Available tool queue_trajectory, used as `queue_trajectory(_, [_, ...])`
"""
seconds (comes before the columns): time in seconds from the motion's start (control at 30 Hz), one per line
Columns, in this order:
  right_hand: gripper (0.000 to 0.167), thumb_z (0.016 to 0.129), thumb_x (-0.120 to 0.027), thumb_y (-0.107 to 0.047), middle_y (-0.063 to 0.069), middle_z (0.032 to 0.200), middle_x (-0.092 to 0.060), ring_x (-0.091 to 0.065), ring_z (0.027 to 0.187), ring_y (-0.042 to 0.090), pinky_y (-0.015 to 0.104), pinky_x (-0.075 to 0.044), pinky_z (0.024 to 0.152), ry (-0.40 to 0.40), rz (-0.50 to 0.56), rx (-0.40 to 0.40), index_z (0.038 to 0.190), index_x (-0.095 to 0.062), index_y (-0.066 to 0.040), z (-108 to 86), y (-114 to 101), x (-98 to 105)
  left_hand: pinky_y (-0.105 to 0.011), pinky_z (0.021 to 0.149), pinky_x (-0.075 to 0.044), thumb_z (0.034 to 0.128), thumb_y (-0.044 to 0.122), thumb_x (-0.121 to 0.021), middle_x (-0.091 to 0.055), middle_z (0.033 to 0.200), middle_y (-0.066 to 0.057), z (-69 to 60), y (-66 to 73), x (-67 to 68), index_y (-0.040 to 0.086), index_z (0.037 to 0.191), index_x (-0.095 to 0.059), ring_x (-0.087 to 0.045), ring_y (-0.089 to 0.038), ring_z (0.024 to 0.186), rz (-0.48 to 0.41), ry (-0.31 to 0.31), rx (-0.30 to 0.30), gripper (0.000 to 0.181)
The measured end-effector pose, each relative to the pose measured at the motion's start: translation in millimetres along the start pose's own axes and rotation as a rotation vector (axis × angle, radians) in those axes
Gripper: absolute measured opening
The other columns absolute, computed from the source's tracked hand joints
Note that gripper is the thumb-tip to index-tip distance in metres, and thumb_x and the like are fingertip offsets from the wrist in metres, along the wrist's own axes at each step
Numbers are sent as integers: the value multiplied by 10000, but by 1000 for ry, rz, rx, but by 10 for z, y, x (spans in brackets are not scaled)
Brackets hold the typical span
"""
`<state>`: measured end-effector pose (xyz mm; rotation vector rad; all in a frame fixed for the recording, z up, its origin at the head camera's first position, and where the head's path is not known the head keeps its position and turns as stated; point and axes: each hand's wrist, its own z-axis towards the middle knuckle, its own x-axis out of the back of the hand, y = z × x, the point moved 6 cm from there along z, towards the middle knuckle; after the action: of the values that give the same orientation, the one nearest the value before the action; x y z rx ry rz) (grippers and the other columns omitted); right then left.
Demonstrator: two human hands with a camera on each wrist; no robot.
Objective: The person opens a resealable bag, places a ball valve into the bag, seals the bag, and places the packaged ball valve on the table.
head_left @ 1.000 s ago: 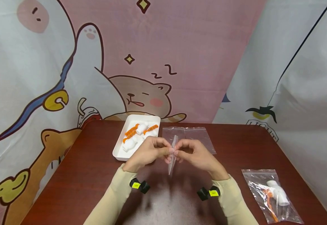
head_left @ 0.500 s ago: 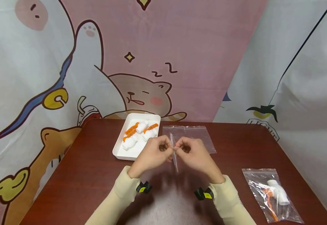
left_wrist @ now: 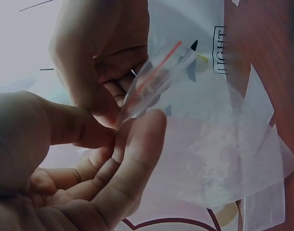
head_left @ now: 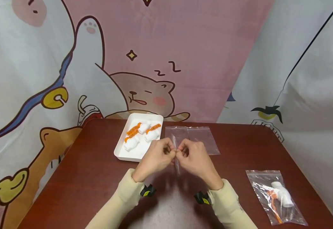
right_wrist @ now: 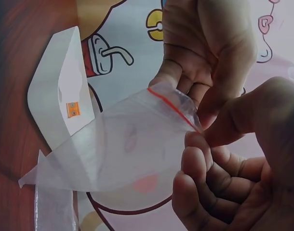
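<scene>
Between both hands hangs a clear zip bag (right_wrist: 132,149) with a red line along its zip end, seen close up in the wrist views. My left hand (head_left: 158,155) pinches one side of the bag's zip end between thumb and fingers. Right against it, my right hand (head_left: 196,159) pinches the same end; the fingertips of both hands nearly meet. The bag looks flat, with nothing visible inside. In the head view it is edge-on and partly hidden by the hands.
Behind the left hand stands a white tray (head_left: 120,155) with white pipe fittings (head_left: 132,143) and orange strips (head_left: 134,128). Flat clear bags (head_left: 203,138) lie behind the right hand. A filled zip bag (head_left: 278,197) with a white fitting and an orange piece lies at the right.
The hands have turned slightly inward around the bag, and the right forearm has shifted a little left. Both hands keep pinching the zip end. The head view has tipped slightly.
</scene>
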<state>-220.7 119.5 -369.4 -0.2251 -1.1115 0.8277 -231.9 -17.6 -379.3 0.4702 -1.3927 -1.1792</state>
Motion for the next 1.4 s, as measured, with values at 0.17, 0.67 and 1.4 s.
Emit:
queue_trajectory(0.17, [117,763,-661,-63,-74,581,-580,-497,540,27,199,-422,522,39,-45,6,700,-620,-153,-8,-22,20,-225,534,-526,876,19,-634,-695,684,-28,-1,31,45,97,785,-632,-672,-113,590,77,42,-24,120])
queue_trajectory(0.67, [109,802,-738,-72,-74,651,-644,-559,567,29,205,-489,547,-55,64,-2,759,-688,-159,26,42,116,-250,529,-519,827,31,-650,-662,631,9,6,2,160,128,759,-613,-644,-63,526,83,91,20,124])
queue_trajectory(1.4, [150,711,-655,-24,-92,630,-601,-496,545,41,237,-433,531,-125,-146,41,799,-629,-143,-13,51,246,-254,507,-400,754,1,-646,-527,585,44,-21,-80,326,118,759,-592,-474,-101,522,375,-56,54,129])
